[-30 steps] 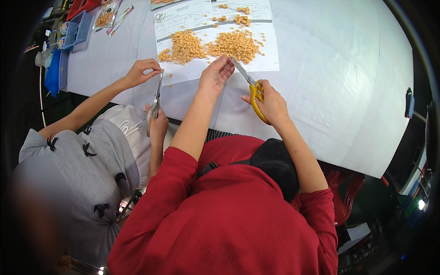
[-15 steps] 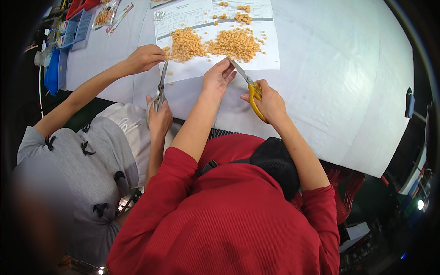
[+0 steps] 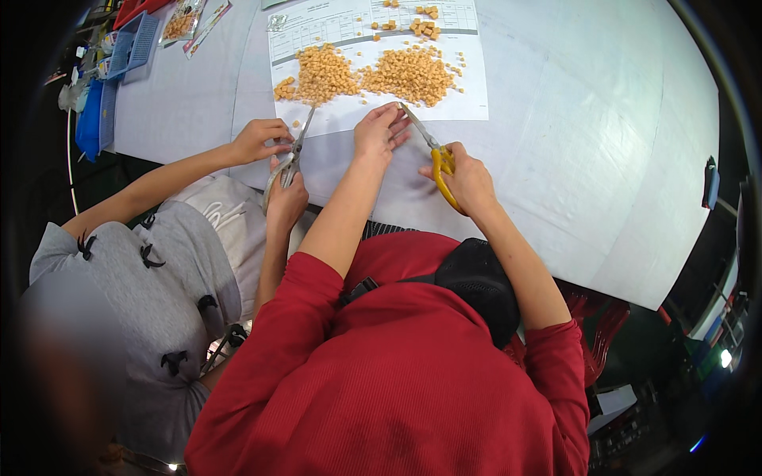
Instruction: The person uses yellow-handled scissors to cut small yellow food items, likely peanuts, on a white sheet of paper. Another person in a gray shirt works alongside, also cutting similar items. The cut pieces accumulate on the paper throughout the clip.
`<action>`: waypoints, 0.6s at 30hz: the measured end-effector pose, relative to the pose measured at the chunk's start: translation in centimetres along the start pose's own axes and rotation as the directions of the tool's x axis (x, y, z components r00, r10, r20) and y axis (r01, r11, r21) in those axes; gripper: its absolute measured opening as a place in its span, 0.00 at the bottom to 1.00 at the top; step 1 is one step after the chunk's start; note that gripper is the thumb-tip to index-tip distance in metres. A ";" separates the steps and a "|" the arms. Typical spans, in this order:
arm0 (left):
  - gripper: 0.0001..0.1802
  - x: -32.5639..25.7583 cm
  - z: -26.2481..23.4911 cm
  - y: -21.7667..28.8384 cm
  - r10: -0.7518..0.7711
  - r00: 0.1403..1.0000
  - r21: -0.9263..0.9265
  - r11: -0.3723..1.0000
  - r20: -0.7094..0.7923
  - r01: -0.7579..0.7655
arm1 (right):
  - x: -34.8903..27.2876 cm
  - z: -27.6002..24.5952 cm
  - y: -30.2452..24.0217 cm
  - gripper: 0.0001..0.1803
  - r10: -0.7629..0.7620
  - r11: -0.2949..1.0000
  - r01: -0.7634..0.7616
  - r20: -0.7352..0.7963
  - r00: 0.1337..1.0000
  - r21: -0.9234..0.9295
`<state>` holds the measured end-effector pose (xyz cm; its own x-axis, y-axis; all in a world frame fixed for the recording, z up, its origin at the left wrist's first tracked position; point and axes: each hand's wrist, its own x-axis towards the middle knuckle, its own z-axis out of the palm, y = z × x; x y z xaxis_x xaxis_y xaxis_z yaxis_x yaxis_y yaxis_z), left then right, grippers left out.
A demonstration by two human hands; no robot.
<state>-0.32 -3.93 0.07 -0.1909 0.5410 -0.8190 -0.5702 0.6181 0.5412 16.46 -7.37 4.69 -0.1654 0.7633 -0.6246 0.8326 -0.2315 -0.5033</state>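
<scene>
My right hand grips yellow-handled scissors, whose blades point up and left toward my left fingertips. There my left hand pinches a small orange-tan cube at the blade tips; the fingers partly hide it. Just beyond lies a heap of small orange-tan cubes on a printed paper sheet. A second pile of like pieces sits to its left, and larger cubes are at the sheet's far part.
On my left a co-worker in a grey top holds metal scissors close to my left forearm. At the far left are a blue basket, a bag of orange pieces and a blue bin. A white-covered table spreads rightward.
The co-worker's left hand has drawn back from the left pile toward their scissors, which have tilted rightward. My own hands and scissors have hardly shifted.
</scene>
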 end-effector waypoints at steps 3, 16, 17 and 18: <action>0.12 0.4 -0.2 0.3 0.070 0.998 -0.026 0.997 0.000 -0.070 | -0.4 -0.1 0.4 0.39 -0.021 0.999 0.022 -0.045 0.999 0.034; 0.09 -1.1 0.3 0.4 0.379 0.922 0.131 0.913 0.085 -0.387 | -2.3 -1.4 -0.5 0.37 -0.055 0.998 0.058 -0.078 0.995 0.040; 0.10 -1.0 0.3 0.2 0.404 0.910 0.146 0.898 0.097 -0.414 | -2.3 -1.5 -0.5 0.37 -0.059 0.997 0.063 -0.084 0.995 0.040; 0.10 -0.8 0.4 0.1 0.428 0.897 0.160 0.883 0.110 -0.441 | -2.2 -1.4 -0.3 0.37 -0.063 0.997 0.067 -0.092 0.994 0.038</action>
<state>0.08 -4.11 0.84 -0.3276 0.8127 -0.4819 -0.2914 0.3983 0.8697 17.34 -8.09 7.06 -0.1682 0.8287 -0.5338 0.7990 -0.2026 -0.5662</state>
